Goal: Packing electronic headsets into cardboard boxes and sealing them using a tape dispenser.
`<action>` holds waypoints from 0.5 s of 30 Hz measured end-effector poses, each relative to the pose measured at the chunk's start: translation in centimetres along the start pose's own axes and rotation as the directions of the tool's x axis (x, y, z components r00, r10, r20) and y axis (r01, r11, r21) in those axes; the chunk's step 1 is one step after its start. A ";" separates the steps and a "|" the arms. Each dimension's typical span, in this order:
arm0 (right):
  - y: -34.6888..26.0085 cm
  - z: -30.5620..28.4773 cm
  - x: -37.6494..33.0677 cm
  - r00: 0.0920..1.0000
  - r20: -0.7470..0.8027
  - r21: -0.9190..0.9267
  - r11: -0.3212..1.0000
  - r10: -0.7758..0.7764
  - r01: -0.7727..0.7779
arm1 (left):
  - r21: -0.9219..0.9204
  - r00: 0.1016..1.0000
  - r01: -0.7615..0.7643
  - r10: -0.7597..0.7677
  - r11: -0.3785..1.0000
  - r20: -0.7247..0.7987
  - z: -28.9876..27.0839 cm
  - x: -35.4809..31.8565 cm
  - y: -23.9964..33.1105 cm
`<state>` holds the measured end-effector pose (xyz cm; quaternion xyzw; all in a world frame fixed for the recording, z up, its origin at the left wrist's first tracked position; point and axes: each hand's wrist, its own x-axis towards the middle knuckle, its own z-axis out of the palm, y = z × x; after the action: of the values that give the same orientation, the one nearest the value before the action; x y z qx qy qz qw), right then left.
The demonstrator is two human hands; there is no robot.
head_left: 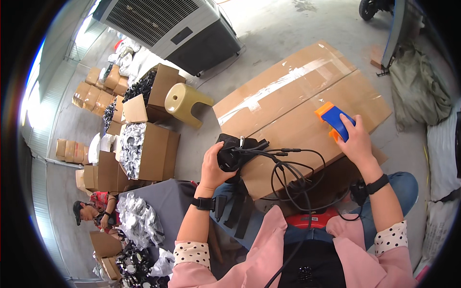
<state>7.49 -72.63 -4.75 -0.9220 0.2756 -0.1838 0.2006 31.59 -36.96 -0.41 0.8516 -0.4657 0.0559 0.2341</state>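
the left hand (213, 165) grips a black corded bundle (235, 152) at the sealed cardboard box's (297, 110) near-left edge, while the right hand (357, 139) clasps the blue-orange tape dispenser (335, 121) on top; best kept flat along the seam.

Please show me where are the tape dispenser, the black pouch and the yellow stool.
tape dispenser (336, 120), head view, blue body.
black pouch (229, 154), head view, middle of its side.
yellow stool (185, 99), head view, seat side.

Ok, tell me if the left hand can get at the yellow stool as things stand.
Probably not. The left hand is closed on a black bundle of cables at the near edge of the cardboard box, and the yellow stool lies tipped on the floor well beyond it.
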 end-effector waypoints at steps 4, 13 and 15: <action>-0.1 0.1 -0.1 1.000 -0.013 0.006 1.000 0.006 -0.006 | -0.023 0.999 0.033 -0.033 0.999 0.001 -1.5 -0.7 0.5; 0.4 0.4 0.2 1.000 -0.013 0.022 1.000 0.011 -0.011 | -0.037 0.994 0.095 -0.097 0.995 -0.059 -6.1 -1.6 2.5; 0.1 0.4 0.2 1.000 -0.011 0.023 1.000 0.014 -0.013 | -0.036 0.992 0.110 -0.112 0.993 -0.062 -8.0 -1.7 3.1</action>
<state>7.81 -72.74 -5.06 -0.9166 0.2807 -0.1908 0.2111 29.10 -33.45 7.20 0.8701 -0.4107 0.0622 0.2654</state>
